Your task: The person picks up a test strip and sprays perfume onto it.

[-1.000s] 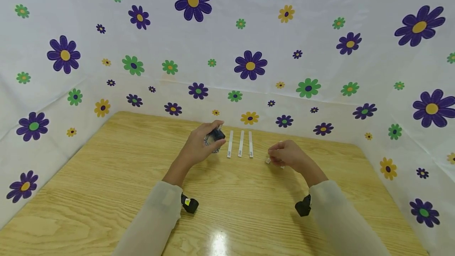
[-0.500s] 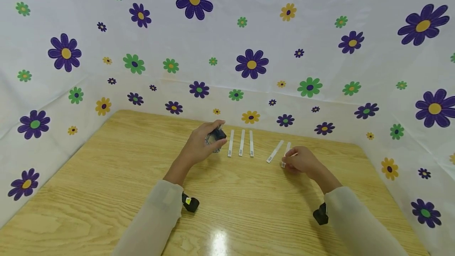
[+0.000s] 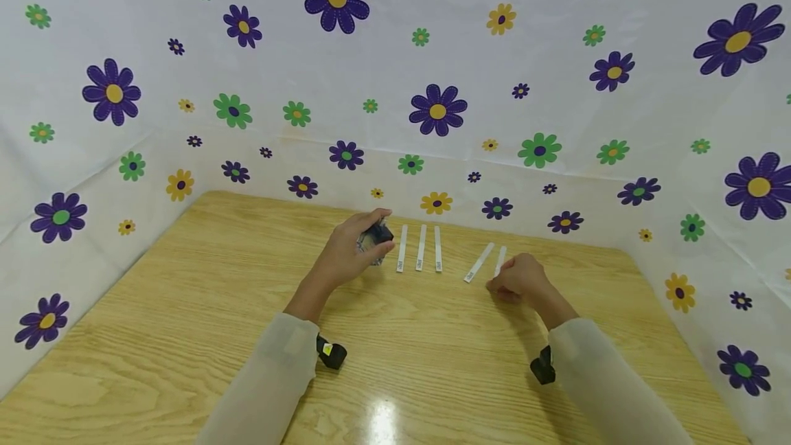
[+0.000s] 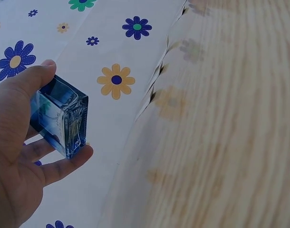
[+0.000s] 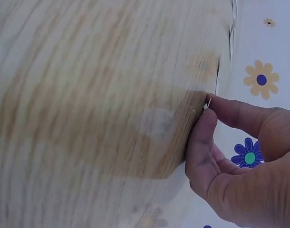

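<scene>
My left hand [image 3: 342, 246] grips a blue glass perfume bottle [image 4: 71, 118] with a dark cap, thumb on one side and fingers on the other, at the table's far middle. Right of it lie three white paper test strips [image 3: 421, 248] side by side, lettered at their near ends. Farther right, another test strip [image 3: 478, 263] lies slanted. Beside that one, my right hand [image 3: 520, 277] pinches the near end of a further test strip [image 3: 501, 254] between thumb and fingertips, low over the table. In the right wrist view, a thin white edge [image 5: 207, 103] shows between the fingertips.
The wooden table [image 3: 395, 335] reaches back to a white flowered cloth [image 3: 383, 74] that stands along its back and both sides. Black wrist cameras [image 3: 331, 354] hang under both sleeves.
My right hand has moved right from the slanted strip, now lying free, to the strip beside it, and its fingers now cover that strip's near end. The left hand stays put with the bottle.
</scene>
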The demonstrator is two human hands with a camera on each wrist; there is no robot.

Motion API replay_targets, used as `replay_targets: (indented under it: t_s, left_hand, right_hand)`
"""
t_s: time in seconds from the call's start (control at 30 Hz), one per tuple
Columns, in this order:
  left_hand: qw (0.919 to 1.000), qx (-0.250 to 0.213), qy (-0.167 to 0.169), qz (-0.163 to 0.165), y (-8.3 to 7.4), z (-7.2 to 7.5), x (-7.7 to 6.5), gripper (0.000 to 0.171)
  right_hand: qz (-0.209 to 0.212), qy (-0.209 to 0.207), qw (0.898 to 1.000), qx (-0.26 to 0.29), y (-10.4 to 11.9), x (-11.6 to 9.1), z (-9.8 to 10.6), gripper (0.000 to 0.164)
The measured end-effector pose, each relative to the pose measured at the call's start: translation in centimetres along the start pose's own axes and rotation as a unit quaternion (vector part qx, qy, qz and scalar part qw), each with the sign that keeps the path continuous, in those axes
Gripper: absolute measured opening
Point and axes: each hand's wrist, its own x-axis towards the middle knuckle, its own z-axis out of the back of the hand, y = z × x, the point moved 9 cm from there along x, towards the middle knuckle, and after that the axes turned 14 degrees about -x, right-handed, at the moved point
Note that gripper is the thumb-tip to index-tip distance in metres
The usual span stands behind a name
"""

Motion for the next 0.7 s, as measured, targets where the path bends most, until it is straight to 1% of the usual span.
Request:
replay_targets:
  t_s: [0.13,0.33,0.43,0.6,0.7]
  left_hand:
    - [1.0000,-0.002,-0.001,-0.002,-0.1,0.2,-0.1,0.059]
    - [1.0000,0.000,0.001,-0.002,-0.2,0.1,0.0,0.061]
    - [1.0000,0.004,0.001,0.001,-0.1,0.0,0.1,0.060]
    - [1.0000,0.006,0.002,0.004,0.0,-0.1,0.1,0.059]
    - [1.0000,0.007,0.003,0.005,0.0,-0.1,0.1,0.060]
  right_hand:
    - [-0.010,0.007,0.999,0.030,0.0,-0.1,0.0,0.033]
    - [-0.020,0.009,0.998,0.061,-0.6,0.0,0.1,0.044]
    - [-0.022,0.013,0.996,0.089,-0.9,-0.1,0.1,0.040]
    - [-0.011,0.024,0.991,0.135,-1.1,-0.4,0.2,0.024]
    - [0.002,0.027,0.990,0.136,-0.6,-0.8,0.2,0.019]
